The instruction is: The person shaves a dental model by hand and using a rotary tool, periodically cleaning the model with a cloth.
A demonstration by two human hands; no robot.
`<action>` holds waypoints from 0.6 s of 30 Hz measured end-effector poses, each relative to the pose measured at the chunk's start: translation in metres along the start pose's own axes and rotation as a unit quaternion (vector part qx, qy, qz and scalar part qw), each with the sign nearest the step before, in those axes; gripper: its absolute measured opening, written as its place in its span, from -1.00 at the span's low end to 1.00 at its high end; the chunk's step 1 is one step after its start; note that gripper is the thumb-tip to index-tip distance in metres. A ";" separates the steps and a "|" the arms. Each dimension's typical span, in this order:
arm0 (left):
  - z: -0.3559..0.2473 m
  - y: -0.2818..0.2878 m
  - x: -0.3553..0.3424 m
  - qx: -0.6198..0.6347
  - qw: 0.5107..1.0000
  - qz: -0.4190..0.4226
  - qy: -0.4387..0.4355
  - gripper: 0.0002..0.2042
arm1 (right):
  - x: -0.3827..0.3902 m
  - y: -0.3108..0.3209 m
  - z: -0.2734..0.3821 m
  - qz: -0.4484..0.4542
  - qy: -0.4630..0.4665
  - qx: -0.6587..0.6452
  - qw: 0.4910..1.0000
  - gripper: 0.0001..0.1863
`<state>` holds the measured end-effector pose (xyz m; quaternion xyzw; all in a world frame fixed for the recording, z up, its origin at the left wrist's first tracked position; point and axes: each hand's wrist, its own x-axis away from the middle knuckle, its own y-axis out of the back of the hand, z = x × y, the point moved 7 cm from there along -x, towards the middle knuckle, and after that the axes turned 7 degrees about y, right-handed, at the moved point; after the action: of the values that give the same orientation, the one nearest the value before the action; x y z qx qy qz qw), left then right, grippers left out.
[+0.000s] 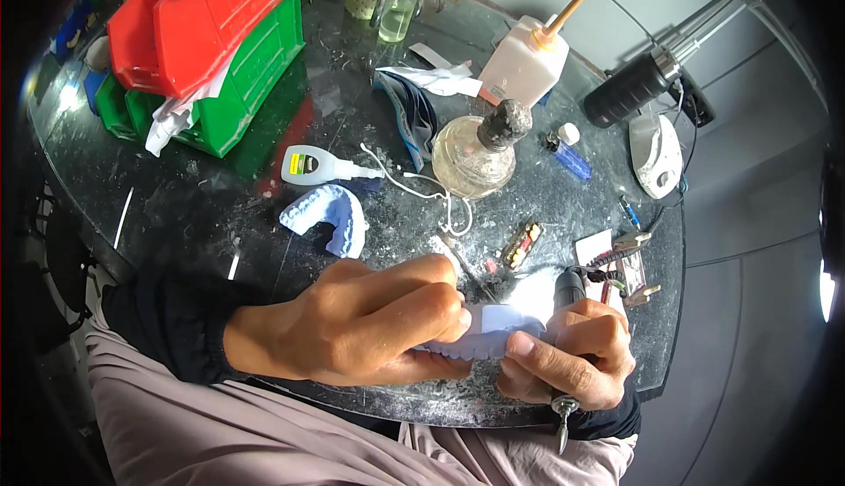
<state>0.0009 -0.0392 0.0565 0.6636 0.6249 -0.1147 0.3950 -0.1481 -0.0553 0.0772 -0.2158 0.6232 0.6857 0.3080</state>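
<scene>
A pale blue plaster dental cast (497, 323) is held between both hands near the table's front edge. My left hand (365, 323) is closed, its fingers pinching the left end of the cast. The closed right hand (581, 354) grips a dark rotary handpiece (569, 287), whose metal tip points down past the table edge. Its thumb also presses the cast's right end. Part of the cast is hidden by the fingers. A second blue horseshoe-shaped dental cast (341, 213) lies beyond my left hand, beside a white squeeze bottle (310, 165).
Behind the hands stand a glass spirit lamp (471, 167) and a white canister (528, 62) with a brush handle in it. A blue lighter (570, 159) lies to their right. Stacked red (211, 24) and green bins (251, 81) fill the back left. White dust covers the dark table (414, 292).
</scene>
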 end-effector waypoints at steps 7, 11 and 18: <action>0.002 -0.001 0.004 -0.010 1.000 -0.016 -0.022 -0.60 | 0.002 -0.001 -0.004 -0.029 -0.010 -0.003 1.000 -0.49; 0.003 0.000 0.006 -0.002 1.000 -0.014 -0.025 -0.62 | -0.002 -0.001 -0.002 -0.025 -0.014 0.011 1.000 -0.53; 0.003 -0.001 0.008 -0.021 0.999 -0.011 -0.045 -0.64 | -0.001 0.002 0.003 -0.022 -0.062 0.011 0.998 -0.65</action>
<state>0.0028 -0.0355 0.0492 0.6425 0.6156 -0.1354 0.4358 -0.1488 -0.0530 0.0799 -0.1832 0.6054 0.6842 0.3630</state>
